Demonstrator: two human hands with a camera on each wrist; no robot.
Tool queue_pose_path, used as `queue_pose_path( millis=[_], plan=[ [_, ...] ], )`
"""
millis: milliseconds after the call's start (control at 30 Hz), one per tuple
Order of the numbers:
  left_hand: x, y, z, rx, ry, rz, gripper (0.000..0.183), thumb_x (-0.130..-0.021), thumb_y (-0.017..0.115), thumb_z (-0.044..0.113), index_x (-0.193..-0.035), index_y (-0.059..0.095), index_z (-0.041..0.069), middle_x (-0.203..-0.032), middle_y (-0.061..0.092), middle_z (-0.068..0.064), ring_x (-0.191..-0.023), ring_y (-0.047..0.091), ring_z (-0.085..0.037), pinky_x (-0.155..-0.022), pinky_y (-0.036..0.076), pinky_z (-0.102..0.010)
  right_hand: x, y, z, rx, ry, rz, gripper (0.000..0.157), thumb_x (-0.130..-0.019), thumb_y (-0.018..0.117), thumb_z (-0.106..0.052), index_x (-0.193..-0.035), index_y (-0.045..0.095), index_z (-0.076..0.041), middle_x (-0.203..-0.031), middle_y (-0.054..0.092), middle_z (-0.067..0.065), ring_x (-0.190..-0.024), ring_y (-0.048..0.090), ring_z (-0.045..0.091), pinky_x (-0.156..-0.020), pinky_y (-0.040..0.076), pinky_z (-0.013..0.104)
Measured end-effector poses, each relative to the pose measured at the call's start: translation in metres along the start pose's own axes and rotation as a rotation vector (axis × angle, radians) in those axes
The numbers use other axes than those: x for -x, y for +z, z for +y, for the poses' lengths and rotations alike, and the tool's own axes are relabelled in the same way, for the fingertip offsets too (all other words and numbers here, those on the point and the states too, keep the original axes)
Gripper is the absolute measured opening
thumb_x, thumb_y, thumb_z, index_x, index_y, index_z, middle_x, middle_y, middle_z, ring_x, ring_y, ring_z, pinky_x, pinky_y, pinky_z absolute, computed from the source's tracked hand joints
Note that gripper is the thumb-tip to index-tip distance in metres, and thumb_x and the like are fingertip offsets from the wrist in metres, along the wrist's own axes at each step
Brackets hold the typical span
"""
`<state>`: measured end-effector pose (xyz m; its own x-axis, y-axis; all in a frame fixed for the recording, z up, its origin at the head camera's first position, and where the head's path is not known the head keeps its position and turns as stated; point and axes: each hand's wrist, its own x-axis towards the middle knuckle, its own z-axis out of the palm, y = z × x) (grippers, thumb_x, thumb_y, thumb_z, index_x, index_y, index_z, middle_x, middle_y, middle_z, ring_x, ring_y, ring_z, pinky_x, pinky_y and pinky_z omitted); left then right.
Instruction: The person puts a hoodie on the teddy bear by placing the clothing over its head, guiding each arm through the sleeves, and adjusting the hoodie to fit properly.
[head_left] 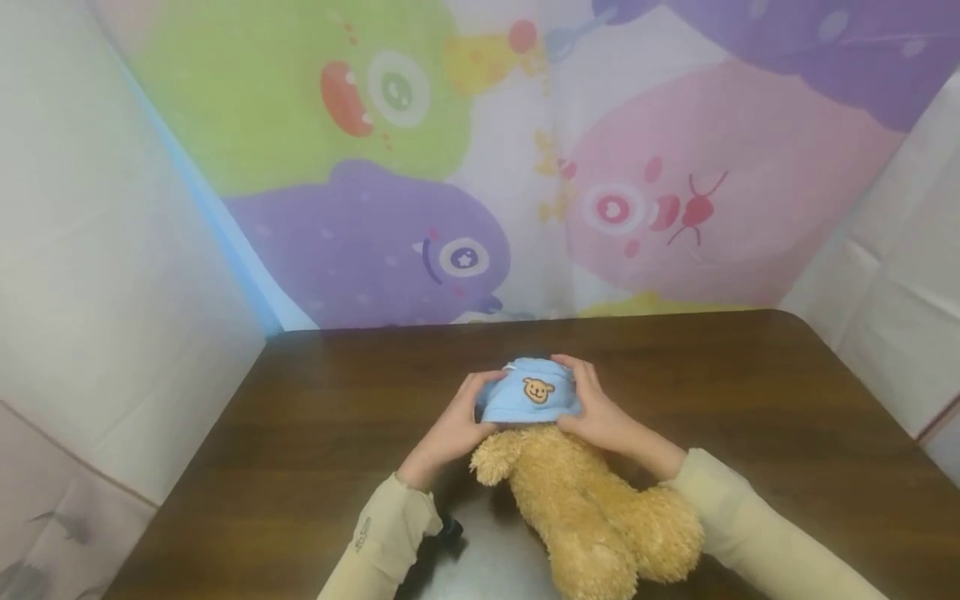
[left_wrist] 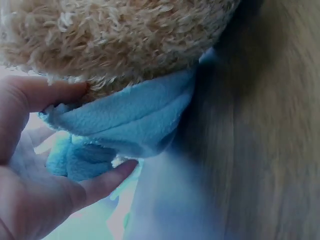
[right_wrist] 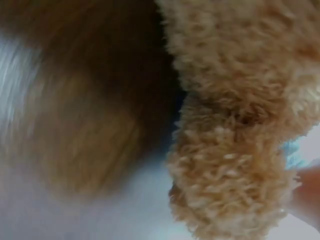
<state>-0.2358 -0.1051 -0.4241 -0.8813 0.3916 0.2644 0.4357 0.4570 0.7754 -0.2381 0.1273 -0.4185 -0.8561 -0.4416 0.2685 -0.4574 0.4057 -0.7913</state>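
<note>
A fluffy tan teddy bear lies on the brown table, legs toward me. At its far end sits a light blue plush garment with a small bear-face patch, hiding the bear's head. My left hand grips the garment's left side, thumb at the near edge. On the opposite side my right hand holds it in the same way. The left wrist view shows the blue fabric between thumb and finger, against the fur. Fur blocks most of the right wrist view, leaving a bit of my right hand.
Behind the table hangs a curtain with cartoon monsters. White panels flank the table. A small black object shows beside my left cuff, next to a pale glare on the tabletop.
</note>
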Motion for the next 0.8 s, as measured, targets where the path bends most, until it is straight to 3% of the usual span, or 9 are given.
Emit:
queue_pose_path(
  millis=[133, 233, 367, 467, 667, 800],
  plan=[
    [-0.001, 0.004, 0.003, 0.032, -0.002, 0.014, 0.067, -0.075, 0.067, -0.001, -0.134, 0.038, 0.008, -0.137, 0.036, -0.014, -0.127, 0.035, -0.03, -0.103, 0.029, -0.045, 0.001, -0.005, 0.0, -0.159, 0.145, -0.049, 0.071, -0.084, 0.056, -0.017, -0.141, 0.017, -0.003, -0.143, 0.012, 0.023, -0.132, 0.012, 0.039, -0.104, 0.013, 0.058],
    [0.001, 0.0, 0.019, 0.056, -0.016, -0.013, 0.067, -0.076, 0.068, -0.001, -0.135, 0.037, 0.003, -0.139, 0.035, -0.019, -0.127, 0.034, -0.034, -0.103, 0.029, -0.048, 0.001, -0.006, 0.0, -0.129, 0.256, -0.052, 0.066, -0.088, 0.055, -0.033, -0.14, 0.023, -0.005, -0.142, 0.015, 0.022, -0.132, 0.015, 0.039, -0.105, 0.015, 0.057],
    [0.0, 0.0, 0.02, 0.066, -0.053, -0.037, 0.063, -0.074, 0.071, 0.003, -0.13, 0.041, 0.004, -0.134, 0.04, -0.02, -0.123, 0.039, -0.034, -0.1, 0.032, -0.049, 0.0, -0.004, 0.003, -0.063, 0.353, -0.087, 0.079, -0.081, 0.061, -0.046, -0.14, 0.022, -0.009, -0.139, 0.019, 0.023, -0.129, 0.022, 0.041, -0.102, 0.022, 0.057],
    [-0.005, 0.006, 0.002, 0.049, -0.046, -0.011, 0.06, -0.072, 0.073, 0.005, -0.124, 0.044, 0.007, -0.128, 0.046, -0.015, -0.119, 0.043, -0.029, -0.099, 0.035, -0.045, 0.0, -0.003, 0.004, -0.059, 0.376, -0.112, 0.087, -0.078, 0.064, -0.048, -0.141, 0.017, -0.01, -0.138, 0.02, 0.024, -0.127, 0.025, 0.042, -0.101, 0.024, 0.057],
    [-0.007, 0.01, 0.0, 0.011, -0.069, 0.06, 0.052, -0.066, 0.076, 0.009, -0.109, 0.047, 0.009, -0.112, 0.056, -0.013, -0.102, 0.054, -0.025, -0.088, 0.043, -0.039, 0.001, 0.0, 0.004, -0.124, 0.387, -0.106, 0.093, -0.074, 0.07, -0.045, -0.141, 0.015, -0.011, -0.14, 0.022, 0.023, -0.128, 0.027, 0.039, -0.103, 0.024, 0.055],
    [-0.007, 0.013, 0.001, -0.029, -0.102, 0.145, 0.046, -0.061, 0.077, 0.011, -0.099, 0.051, 0.011, -0.099, 0.061, -0.009, -0.088, 0.056, -0.02, -0.077, 0.046, -0.034, 0.002, 0.003, 0.007, -0.2, 0.392, -0.097, 0.094, -0.073, 0.072, -0.04, -0.14, 0.013, -0.012, -0.14, 0.027, 0.023, -0.129, 0.029, 0.037, -0.105, 0.022, 0.051]
  ],
)
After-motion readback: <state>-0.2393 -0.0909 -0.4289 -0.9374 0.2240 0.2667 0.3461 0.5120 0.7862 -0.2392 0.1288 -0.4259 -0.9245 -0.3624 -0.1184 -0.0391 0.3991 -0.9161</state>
